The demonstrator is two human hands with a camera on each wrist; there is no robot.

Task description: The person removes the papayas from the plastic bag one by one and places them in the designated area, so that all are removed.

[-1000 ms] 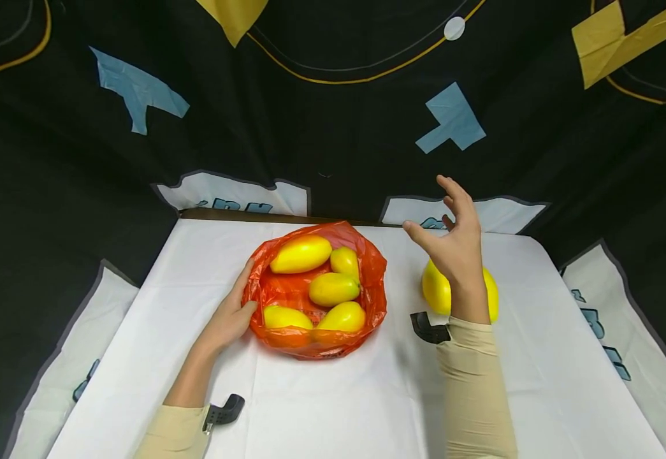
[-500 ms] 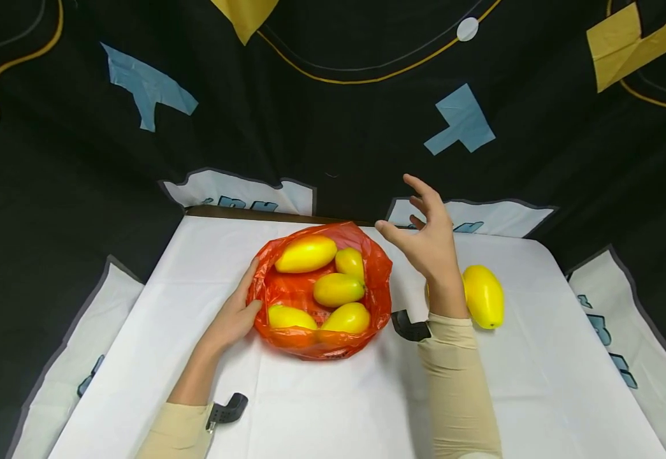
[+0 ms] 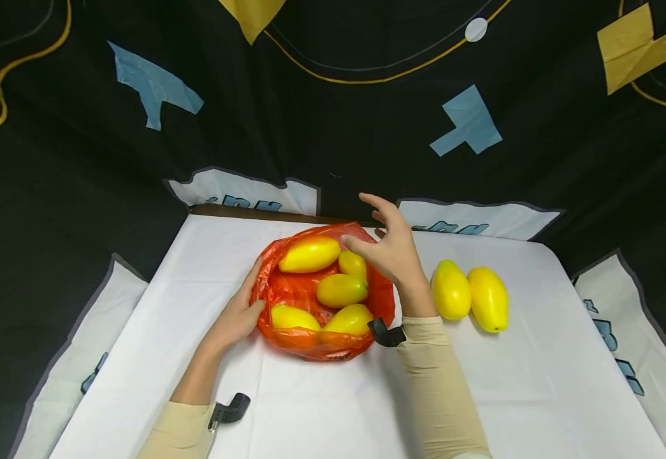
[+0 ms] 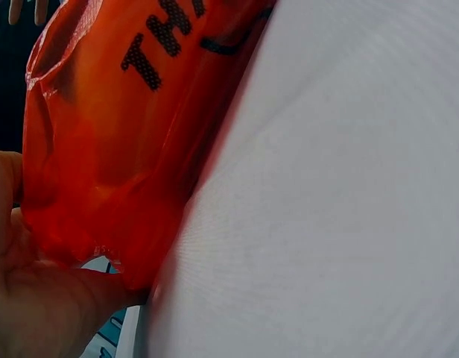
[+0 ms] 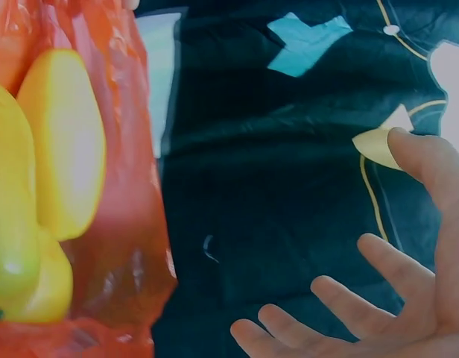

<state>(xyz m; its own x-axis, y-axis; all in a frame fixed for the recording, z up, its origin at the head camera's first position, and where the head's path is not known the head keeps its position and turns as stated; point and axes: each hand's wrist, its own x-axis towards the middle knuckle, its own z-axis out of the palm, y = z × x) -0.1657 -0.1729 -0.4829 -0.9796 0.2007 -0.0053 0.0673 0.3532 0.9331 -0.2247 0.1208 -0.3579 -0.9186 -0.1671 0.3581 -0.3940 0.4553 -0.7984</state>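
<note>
A red plastic bag (image 3: pixel 287 347) stands with its mouth spread wide on the white table. Several yellow, mango-like fruits (image 3: pixel 341 291) lie inside it. My left hand (image 3: pixel 239 312) holds the bag's left side, thumb towards the front and fingers along the outer wall; in the left wrist view the thumb (image 4: pixel 88 291) lies against the red plastic. Over the bag's right rim hangs my right hand (image 3: pixel 392 252), fingers spread apart, nothing in it. The right wrist view shows its spread fingers (image 5: pixel 356 306) away from the bag, with yellow fruits (image 5: pixel 62 149) at left.
Two more yellow fruits, a left one (image 3: pixel 452 290) and a right one (image 3: pixel 489 299), lie side by side right of my right forearm. A black cloth (image 3: pixel 333 140) with coloured patches hangs behind the white table (image 3: pixel 310 414).
My right hand has moved left, from over the two loose fruits to the bag's right rim, uncovering those fruits. The left hand has stayed at the bag. The head view has shifted slightly.
</note>
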